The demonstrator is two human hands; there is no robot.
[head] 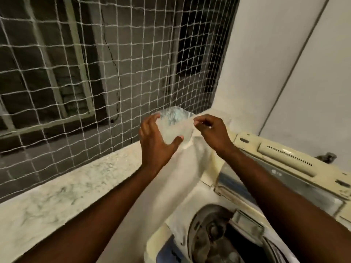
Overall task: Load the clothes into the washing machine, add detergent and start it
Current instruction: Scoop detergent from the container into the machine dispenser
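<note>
My left hand (157, 141) grips a clear plastic bag (173, 126) of detergent; my right hand (210, 132) pinches its top corner. Both are raised above the open washing machine (214, 221), whose drum holds clothes (210, 242).

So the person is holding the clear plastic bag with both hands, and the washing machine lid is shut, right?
Not quite. The head view shows the lid standing open, with the drum showing below. The rest is right: the left hand cups the clear plastic bag and the right hand pinches its edge.
</note>
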